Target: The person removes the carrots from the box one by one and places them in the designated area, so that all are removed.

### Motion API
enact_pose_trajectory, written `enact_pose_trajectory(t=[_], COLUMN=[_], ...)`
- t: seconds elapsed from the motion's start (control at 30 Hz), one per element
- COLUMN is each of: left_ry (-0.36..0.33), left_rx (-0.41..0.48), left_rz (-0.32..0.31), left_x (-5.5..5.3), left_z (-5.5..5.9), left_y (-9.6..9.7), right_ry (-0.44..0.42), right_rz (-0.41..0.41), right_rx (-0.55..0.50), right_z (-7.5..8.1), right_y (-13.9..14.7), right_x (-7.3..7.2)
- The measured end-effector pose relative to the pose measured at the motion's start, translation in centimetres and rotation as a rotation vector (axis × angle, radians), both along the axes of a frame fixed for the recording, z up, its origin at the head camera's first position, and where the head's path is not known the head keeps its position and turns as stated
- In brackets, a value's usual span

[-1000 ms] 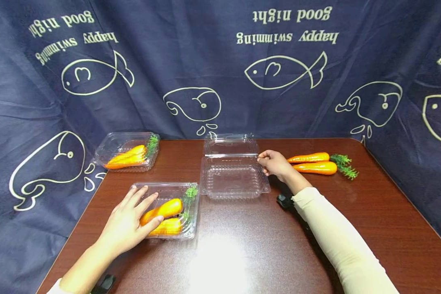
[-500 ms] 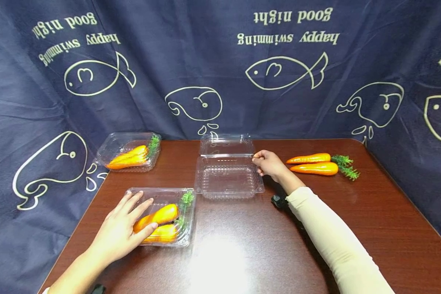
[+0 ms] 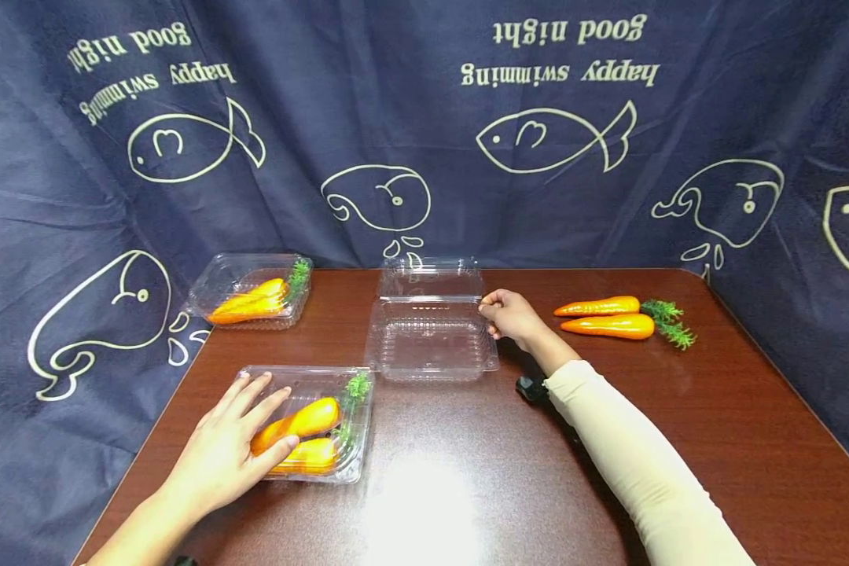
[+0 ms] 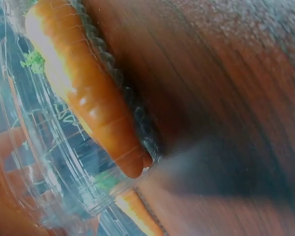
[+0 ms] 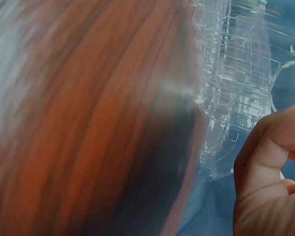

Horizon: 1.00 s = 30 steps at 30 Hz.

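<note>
My left hand [image 3: 219, 440] rests with spread fingers on the lid of a shut clear plastic clamshell box [image 3: 362, 464]. Inside that box lie two orange carrots [image 3: 311, 417] with green tops, and one carrot [image 4: 83, 83] shows large through the wall in the left wrist view. At the middle of the table stands an empty clear clamshell container [image 3: 435, 369], its lid [image 3: 431, 279] folded back. My right hand [image 3: 511, 318] pinches this container's right edge near the hinge. In the right wrist view the curled fingers [image 5: 270, 157] appear beside the clear plastic.
Another clear box [image 3: 205, 275] holding carrots [image 3: 251, 303] stands at the back left. Two loose carrots [image 3: 608, 325] with leafy tops lie to the right of my right hand. A dark blue curtain [image 3: 439, 141] hangs behind the brown table [image 3: 714, 440].
Under my left hand the filled box has slid toward me and a little left. My right hand has shifted the empty container to the left, away from the loose carrots.
</note>
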<state>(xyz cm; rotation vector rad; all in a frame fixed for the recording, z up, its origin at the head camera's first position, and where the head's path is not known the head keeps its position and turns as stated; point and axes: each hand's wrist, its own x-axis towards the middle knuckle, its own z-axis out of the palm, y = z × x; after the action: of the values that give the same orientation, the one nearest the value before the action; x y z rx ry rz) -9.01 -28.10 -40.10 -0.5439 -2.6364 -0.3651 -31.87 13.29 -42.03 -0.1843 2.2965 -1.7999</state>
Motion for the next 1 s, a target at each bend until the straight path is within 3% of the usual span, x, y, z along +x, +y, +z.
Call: enact_pose_trajectory(t=[1.0], left_ry=[0.014], left_rx=[0.002], left_rz=[0.019], left_x=[0.1], left_z=[-0.1], left_y=[0.4], right_ry=[-0.041], right_rz=[0.073], right_rx=[-0.087], right_z=[0.0], right_y=[-8.7], right_x=[0.3])
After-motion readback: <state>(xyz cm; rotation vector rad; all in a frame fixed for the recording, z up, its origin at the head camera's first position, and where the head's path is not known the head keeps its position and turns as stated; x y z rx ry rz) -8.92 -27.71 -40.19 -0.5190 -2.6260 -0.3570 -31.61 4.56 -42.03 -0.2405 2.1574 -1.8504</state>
